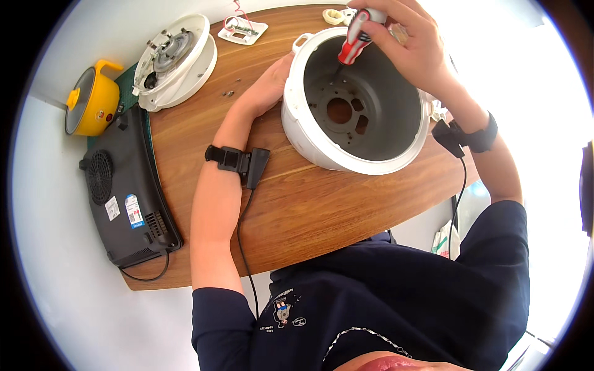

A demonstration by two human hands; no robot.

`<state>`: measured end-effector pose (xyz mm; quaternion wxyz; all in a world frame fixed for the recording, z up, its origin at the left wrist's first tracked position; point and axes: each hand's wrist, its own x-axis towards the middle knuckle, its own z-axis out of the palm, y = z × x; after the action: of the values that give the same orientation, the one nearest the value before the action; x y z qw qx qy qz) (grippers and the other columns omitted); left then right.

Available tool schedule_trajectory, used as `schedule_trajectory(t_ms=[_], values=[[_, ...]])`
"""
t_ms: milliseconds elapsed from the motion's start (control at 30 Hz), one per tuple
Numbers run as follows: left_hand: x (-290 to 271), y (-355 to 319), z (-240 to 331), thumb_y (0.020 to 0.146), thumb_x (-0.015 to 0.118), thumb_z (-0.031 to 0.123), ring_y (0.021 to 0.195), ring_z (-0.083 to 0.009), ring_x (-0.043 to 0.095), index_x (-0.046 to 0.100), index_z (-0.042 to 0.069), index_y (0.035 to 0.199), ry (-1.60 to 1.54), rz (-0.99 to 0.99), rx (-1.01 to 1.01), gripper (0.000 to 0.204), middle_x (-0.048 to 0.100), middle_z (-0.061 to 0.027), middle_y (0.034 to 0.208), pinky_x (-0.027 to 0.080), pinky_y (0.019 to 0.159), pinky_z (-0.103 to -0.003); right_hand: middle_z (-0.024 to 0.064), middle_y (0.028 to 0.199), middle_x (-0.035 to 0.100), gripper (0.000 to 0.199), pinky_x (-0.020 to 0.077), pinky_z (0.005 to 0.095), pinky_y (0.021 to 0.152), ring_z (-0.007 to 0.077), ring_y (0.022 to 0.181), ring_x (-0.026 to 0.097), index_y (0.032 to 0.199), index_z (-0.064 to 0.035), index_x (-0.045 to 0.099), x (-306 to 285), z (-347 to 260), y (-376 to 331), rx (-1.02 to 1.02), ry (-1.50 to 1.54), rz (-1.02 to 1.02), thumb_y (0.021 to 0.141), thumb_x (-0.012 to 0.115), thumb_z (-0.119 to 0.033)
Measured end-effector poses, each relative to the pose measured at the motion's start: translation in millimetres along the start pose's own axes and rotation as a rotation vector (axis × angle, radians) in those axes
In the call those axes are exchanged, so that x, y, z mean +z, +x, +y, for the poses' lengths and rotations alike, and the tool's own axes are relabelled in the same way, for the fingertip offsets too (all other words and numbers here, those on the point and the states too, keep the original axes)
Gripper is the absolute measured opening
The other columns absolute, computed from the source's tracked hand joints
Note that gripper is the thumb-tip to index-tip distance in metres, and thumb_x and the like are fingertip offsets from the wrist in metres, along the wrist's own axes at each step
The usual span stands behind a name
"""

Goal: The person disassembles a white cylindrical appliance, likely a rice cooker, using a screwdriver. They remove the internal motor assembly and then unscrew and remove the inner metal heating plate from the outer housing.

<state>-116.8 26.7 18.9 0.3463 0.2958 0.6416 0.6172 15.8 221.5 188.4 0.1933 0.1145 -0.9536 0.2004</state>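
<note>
A white cooker housing (322, 156) with a grey inner wall lies tilted on the wooden table, its round mouth facing me. In its bottom are a large round hole and several smaller openings. My left hand (272, 85) holds the housing's outer left side; its fingertips are hidden by the wall. My right hand (414, 46) is closed round a screwdriver (357, 38) with a red, white and grey handle. The screwdriver slants down into the housing, its dark tip near the bottom, by small screw holes. Whether the tip sits on a screw I cannot tell.
Small screws (229, 93) lie left of my left hand. Beyond them rests a white lid assembly (176, 59), with a white panel with red wires (242, 29) nearby. A yellow pot (102, 102) and a black induction cooker (127, 185) line the left edge. Tape (333, 16) lies at the back.
</note>
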Motion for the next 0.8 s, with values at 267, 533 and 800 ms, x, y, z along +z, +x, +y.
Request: schedule_trajectory(t_ms=[267, 533, 800], values=[[-1.1, -4.1, -1.2, 0.110, 0.029, 0.056, 0.127, -0.0193, 0.053, 0.050, -0.001, 0.146, 0.031, -0.020, 0.107, 0.070, 0.059, -0.0123, 0.140, 0.038, 0.112, -0.032, 0.0138, 0.102, 0.066, 0.030, 0.0513, 0.0374, 0.079, 0.0307, 0.091, 0.065, 0.125, -0.0053, 0.060, -0.6, -11.3, -0.7, 0.006, -0.259, -0.072, 0.096, 0.063, -0.012], [-2.8, -2.8, -2.1, 0.110, 0.029, 0.057, 0.125, -0.0185, 0.053, 0.050, 0.000, 0.146, 0.010, -0.027, 0.070, 0.071, 0.059, -0.0115, 0.139, 0.039, 0.111, -0.032, 0.0085, 0.095, 0.068, 0.021, 0.0514, 0.0375, 0.072, 0.0281, 0.081, 0.066, 0.115, -0.0100, 0.065, -7.7, -14.1, -7.0, -0.231, -0.298, -0.154, 0.097, 0.065, -0.021], [-0.2, -5.9, 0.0, 0.110, 0.029, 0.055, 0.126, -0.0184, 0.054, 0.049, 0.001, 0.147, 0.016, -0.015, 0.068, 0.068, 0.060, -0.0103, 0.139, 0.039, 0.111, -0.032, 0.0144, 0.117, 0.065, 0.040, 0.0526, 0.0404, 0.087, 0.0317, 0.103, 0.065, 0.135, -0.0057, 0.057, -33.8, -21.3, 12.3, -0.053, -0.247, -0.573, 0.096, 0.064, -0.016]])
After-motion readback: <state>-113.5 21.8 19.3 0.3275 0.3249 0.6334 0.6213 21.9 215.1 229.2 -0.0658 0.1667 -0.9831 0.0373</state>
